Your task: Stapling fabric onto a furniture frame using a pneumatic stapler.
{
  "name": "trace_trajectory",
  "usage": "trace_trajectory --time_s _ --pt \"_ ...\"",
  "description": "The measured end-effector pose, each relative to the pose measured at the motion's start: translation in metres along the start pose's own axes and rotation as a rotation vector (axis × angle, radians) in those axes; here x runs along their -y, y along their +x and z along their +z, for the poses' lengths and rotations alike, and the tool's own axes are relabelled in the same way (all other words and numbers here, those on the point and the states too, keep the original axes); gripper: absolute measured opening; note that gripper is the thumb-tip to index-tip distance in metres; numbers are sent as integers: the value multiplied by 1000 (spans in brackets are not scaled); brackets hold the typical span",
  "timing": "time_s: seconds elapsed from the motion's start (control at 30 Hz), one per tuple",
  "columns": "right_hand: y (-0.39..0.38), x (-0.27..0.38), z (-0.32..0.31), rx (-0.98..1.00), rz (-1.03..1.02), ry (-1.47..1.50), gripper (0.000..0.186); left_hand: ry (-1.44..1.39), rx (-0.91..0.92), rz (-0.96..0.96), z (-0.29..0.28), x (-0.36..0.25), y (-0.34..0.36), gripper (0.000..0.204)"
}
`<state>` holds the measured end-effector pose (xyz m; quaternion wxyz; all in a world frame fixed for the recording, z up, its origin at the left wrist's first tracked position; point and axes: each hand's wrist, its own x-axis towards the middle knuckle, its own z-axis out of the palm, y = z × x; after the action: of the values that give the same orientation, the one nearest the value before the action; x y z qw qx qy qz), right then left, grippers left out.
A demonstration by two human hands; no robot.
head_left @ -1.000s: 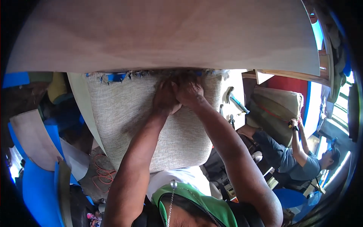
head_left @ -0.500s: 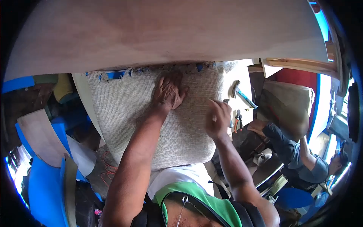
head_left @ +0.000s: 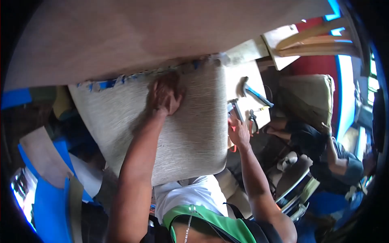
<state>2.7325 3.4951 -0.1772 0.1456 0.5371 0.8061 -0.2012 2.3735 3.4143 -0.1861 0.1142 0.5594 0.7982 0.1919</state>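
Observation:
A pale woven-fabric cushion seat (head_left: 190,133) lies in front of me. Its far edge is ragged, with blue scraps along it, and meets a large brownish panel (head_left: 162,36). My left hand (head_left: 165,95) presses on the fabric near that edge, fingers outstretched, holding nothing. To the right of the cushion, my right hand (head_left: 240,131) has its fingers curled at the lower end of a grey-shafted tool (head_left: 237,108). Orange shows at the fingers and below the hand. Blur hides exactly what they hold. Pliers (head_left: 253,121) and a blue-handled hammer (head_left: 256,95) lie just beyond.
The tools rest on a white tabletop (head_left: 239,73). On the right another person (head_left: 344,162) sits beside a second cushion (head_left: 306,97). Blue sheets (head_left: 50,202) and a curved brown board (head_left: 46,156) stand at left. Wooden rails (head_left: 316,44) are at upper right.
My right hand has gone from hovering over the cushion's right side to the tools at its edge. The view has turned a little; my left hand stays on the fabric.

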Motion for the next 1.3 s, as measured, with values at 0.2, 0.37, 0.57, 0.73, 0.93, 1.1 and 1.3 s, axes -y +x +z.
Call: trace_trajectory --time_s 0.2,0.37,0.57,0.73,0.93,1.1,1.3 --pt "-7 -12 39 -108 -54 -290 36 -44 -57 -27 -2 -4 -7 60" --pt "-18 -19 -4 -139 -53 -144 30 -35 -124 -13 -2 -7 -11 61" --pt "-135 61 -147 -221 144 496 29 -522 -208 -196 -46 -69 -71 41" --pt "-168 167 -144 -362 -455 358 20 -1270 77 -237 -142 -158 -191 45" --pt "-206 265 -76 -143 -856 391 58 -1370 -316 -967 -196 -110 -244 19" --pt "-233 272 -76 83 -1226 599 42 -1546 -584 -901 -246 -27 -324 28" --pt "-112 243 -29 -12 -898 -136 61 -1696 -540 -524 -311 27 -363 37"
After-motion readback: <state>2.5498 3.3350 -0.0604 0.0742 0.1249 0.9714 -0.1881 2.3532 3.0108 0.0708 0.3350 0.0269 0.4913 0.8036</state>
